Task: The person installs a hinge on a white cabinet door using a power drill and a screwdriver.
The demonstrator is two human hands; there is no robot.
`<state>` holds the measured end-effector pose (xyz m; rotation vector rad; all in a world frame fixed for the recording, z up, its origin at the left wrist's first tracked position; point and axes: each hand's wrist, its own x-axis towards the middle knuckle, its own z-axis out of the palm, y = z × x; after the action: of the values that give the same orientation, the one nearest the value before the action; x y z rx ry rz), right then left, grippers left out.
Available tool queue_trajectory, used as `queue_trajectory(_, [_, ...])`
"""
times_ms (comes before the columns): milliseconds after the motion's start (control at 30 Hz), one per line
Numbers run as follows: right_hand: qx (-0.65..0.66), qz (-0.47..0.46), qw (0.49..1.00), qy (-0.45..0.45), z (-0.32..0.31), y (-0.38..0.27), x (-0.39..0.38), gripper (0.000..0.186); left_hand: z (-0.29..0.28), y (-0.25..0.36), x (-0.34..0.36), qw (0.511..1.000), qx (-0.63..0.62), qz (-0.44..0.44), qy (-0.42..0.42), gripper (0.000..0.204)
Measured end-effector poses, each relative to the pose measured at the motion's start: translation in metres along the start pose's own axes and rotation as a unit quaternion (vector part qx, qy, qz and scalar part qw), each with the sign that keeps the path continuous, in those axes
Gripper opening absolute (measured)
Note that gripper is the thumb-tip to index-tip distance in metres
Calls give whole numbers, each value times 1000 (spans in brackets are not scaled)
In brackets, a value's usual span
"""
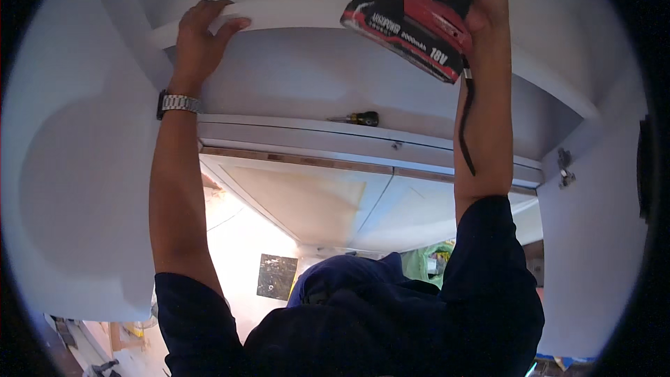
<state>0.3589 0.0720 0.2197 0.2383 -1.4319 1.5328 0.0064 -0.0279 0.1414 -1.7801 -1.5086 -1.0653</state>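
Observation:
My right hand is wrapped round the handle of a red and black cordless drill, raised at the upper right. Its battery base faces left, and the front end of the tool runs out of the picture at the top. A dark wrist strap dangles from it along my forearm. At the upper left, my left hand grips the edge of a white shelf board, thumb apart from the fingers. A short screwdriver with a dark handle lies on a white ledge below the shelf, between my arms.
White cabinet walls close in on both sides, with a metal hinge on the right door. Below the ledge are pale cabinet doors. A dark square board and a green bag are lower down.

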Motion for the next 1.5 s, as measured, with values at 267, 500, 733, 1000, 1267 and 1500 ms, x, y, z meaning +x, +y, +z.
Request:
queue_trajectory(267, [30, 27, 997, 61, -29, -10, -17, 27, 46, 52, -63, 975, 100, 84, 180, 32])
queue_trajectory(500, [52, 50, 997, -5, -23, -1, -5, 24, 132, 192, -143, 929, -293, 88, -210, 15])
queue_trajectory(733, [40, 26, 999, 8, -21, -2, -8, 20, 172, 198, -141, 912, -303, 82, -264, 10])
queue_trajectory(1000, [69, 23, 997, -1, -16, 3, -4, 21, 168, 194, -130, 902, -245, 110, -340, 7])
queue_trajectory(1267, [22, 13, 998, 54, -8, -7, -18, 26, 127, 173, -143, 833, -467, -165, -246, 5])
queue_trajectory(1500, [18, -15, 1000, 6, -31, -7, -17, 37, 56, 97, -235, 396, -785, -476, -15, 15])
